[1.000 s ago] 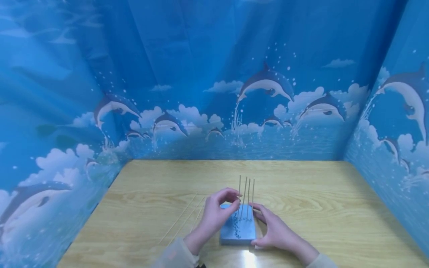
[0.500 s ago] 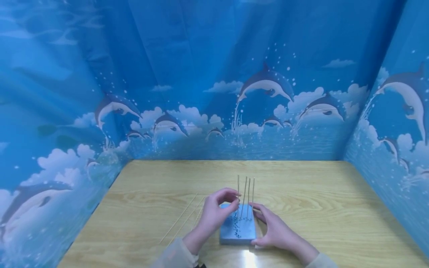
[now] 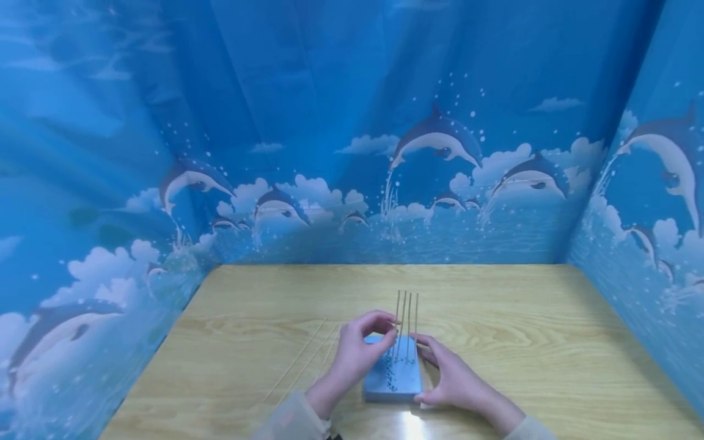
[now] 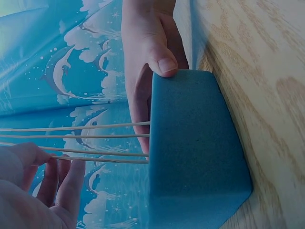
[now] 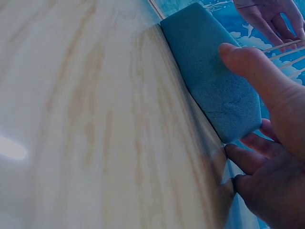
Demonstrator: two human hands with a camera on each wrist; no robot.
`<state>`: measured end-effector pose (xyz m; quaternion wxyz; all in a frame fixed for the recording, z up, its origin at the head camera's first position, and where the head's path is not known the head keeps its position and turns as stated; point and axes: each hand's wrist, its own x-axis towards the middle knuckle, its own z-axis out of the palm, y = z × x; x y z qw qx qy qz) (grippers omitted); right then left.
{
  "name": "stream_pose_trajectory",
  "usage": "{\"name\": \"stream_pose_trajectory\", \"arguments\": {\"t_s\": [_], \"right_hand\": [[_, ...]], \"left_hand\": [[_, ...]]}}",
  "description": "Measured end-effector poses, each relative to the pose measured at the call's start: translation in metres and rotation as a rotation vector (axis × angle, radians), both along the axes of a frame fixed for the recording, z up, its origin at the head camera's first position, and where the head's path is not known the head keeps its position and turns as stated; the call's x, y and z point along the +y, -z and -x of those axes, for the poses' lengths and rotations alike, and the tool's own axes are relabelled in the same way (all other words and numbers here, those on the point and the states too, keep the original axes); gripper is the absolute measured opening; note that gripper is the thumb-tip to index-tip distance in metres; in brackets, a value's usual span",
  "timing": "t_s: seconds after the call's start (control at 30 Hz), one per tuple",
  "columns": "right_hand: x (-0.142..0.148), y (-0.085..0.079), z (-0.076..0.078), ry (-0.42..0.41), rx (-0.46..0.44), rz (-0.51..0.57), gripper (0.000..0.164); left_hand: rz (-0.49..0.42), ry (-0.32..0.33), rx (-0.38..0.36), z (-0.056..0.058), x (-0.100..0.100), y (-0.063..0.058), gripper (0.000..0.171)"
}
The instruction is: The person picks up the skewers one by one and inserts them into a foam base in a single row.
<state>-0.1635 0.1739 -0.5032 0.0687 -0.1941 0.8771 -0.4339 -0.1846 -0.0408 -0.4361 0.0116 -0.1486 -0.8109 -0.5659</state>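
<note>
A blue foam block (image 3: 376, 384) with small dark holes in its top lies flat on the table. Several thin wooden sticks (image 3: 409, 318) stand in a row in its far part. My left hand (image 3: 352, 351) pinches the leftmost stick (image 4: 116, 161) between thumb and fingertips, partway up its length; in the left wrist view that stick's lower end meets the foam. My right hand (image 3: 456, 379) grips the block at its right side, with the thumb (image 5: 238, 57) on the near face and the other fingers along the side and farther round.
Three more thin sticks (image 3: 297, 359) lie slantwise on the wooden table (image 3: 209, 366), left of the block and partly behind the left forearm. A blue dolphin-print curtain (image 3: 308, 122) encloses the table at the back and sides.
The top of the pinched stick first leaned slightly left, then shifted right, closer to the other standing sticks. The left hand moved slightly with it; the right hand keeps its grip on the block.
</note>
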Motion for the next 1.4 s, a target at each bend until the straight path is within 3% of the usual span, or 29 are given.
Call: {"name": "stream_pose_trajectory", "arguments": {"t_s": [0.43,0.9,1.2,1.4], "right_hand": [[0.000,0.001,0.000,-0.010,-0.005,0.017,0.113],[0.002,0.001,-0.001,-0.005,-0.016,0.022,0.113],[-0.001,0.002,-0.001,0.006,-0.012,0.010,0.113],[-0.002,0.000,-0.001,0.011,-0.023,0.015,0.114]], "left_hand": [[-0.061,-0.015,-0.021,-0.002,0.002,0.001,0.022],[-0.052,-0.005,-0.046,-0.001,-0.002,-0.002,0.024],[0.013,0.026,-0.007,0.008,-0.022,-0.006,0.025],[-0.024,-0.002,-0.108,0.018,-0.045,-0.009,0.023]]}}
